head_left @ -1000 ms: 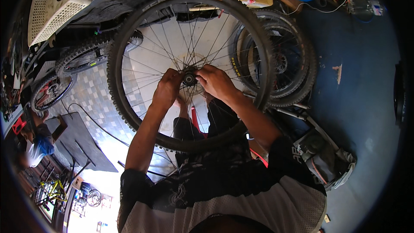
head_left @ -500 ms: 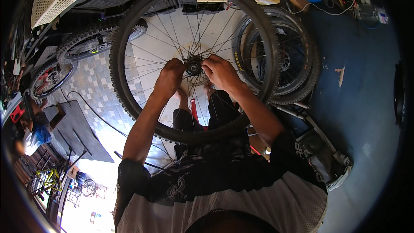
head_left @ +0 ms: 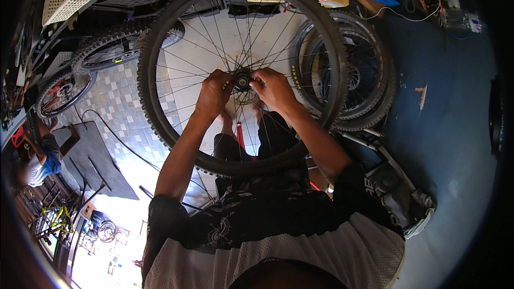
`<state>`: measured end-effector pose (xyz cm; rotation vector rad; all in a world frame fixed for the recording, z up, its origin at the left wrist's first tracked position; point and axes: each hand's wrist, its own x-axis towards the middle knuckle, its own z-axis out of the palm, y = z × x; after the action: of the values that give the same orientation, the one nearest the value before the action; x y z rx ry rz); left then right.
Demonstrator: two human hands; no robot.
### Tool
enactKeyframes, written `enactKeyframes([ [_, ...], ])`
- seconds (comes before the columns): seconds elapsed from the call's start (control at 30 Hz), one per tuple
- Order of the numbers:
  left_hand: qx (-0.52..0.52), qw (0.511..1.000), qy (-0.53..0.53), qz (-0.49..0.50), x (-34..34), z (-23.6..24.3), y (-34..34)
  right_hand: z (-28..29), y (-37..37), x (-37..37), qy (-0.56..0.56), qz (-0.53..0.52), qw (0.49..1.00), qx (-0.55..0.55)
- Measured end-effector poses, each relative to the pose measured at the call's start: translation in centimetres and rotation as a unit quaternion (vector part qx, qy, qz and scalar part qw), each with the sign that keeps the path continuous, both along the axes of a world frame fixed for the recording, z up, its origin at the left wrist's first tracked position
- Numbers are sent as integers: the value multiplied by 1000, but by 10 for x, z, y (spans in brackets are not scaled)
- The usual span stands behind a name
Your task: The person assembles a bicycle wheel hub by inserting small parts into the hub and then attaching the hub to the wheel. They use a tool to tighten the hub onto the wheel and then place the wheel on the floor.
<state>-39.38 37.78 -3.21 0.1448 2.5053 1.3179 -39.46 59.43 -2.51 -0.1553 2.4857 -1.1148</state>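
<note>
A bicycle wheel [head_left: 149,80] with a knobby black tyre lies flat in front of my body, above my legs. At its centre is a dark hub [head_left: 242,80] with a round end, ringed by thin spokes. My left hand [head_left: 214,95] is closed at the left side of the hub, thumb and fingertips pressed together against it. Opposite, my right hand [head_left: 273,90] pinches the hub's right side with bent fingers. Whether a small part is between the fingertips is too small to tell.
Several wheels with tyres [head_left: 386,75] are stacked on the floor at the right. More wheels [head_left: 85,64] stand at the left, near a cream perforated crate [head_left: 67,0]. A dark hose [head_left: 120,142] crosses the tiles. Another person [head_left: 47,163] is at the far left.
Both hands stay at the hub, with only a slight shift of the left fingers. At the far left, the other person has moved slightly.
</note>
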Motion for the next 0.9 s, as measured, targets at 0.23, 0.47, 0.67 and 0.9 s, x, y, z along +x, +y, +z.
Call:
enactKeyframes([
  [0.23,4,1000,3,-9,-2,-1,0,4,-1,-2,-27,2,1000,1],
  [0.47,-16,999,-12,-40,-5,4,-1,5,-2,-2,-18,23,999,26],
  [0.67,-12,999,-18,-46,-7,3,-1,3,-3,0,16,22,999,34],
  [0.9,-5,999,-37,-39,-10,0,6,3,-6,0,-2,27,999,42],
])
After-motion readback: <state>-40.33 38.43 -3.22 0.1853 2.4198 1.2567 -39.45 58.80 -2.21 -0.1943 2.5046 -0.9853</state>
